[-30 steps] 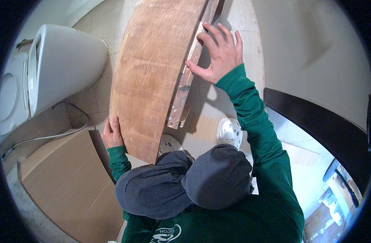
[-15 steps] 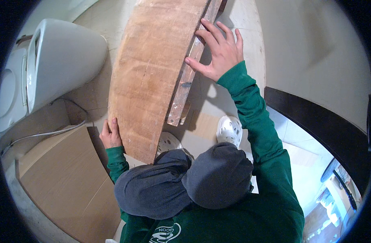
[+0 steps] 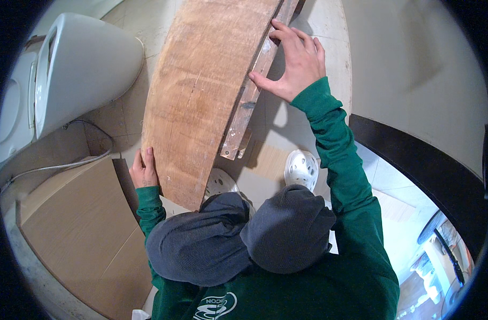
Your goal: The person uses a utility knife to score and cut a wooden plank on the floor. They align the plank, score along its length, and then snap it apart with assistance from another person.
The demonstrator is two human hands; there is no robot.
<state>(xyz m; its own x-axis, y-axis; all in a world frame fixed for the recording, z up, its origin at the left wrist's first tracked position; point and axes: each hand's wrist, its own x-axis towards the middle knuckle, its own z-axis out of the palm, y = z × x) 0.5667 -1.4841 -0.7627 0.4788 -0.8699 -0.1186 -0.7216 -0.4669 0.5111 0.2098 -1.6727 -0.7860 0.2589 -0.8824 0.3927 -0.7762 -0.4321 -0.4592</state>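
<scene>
A long wooden board (image 3: 190, 112) with a pale brown, scratched face slants away from my knees. Along its right side runs a narrow, paint-stained wooden batten (image 3: 244, 114). My left hand (image 3: 144, 169) is closed on the board's left edge near the near end, fingers partly hidden behind it. At the far right edge, my right hand (image 3: 297, 61) arches over the batten. Its thumb and fingertips touch the board's edge, spread well apart and not wrapped round the wood. The board's far end is out of view.
A white toilet (image 3: 86, 69) stands at the left, with a grey hose (image 3: 102, 154) below it. A flat brown cardboard box (image 3: 89, 234) lies at the lower left. My white clogs (image 3: 301, 168) are on the floor by the board. A dark threshold strip (image 3: 414, 160) edges the right wall.
My right hand has shifted slightly right, its fingers more bent at the batten. The left hand stays on the board's left edge. The view has tilted slightly.
</scene>
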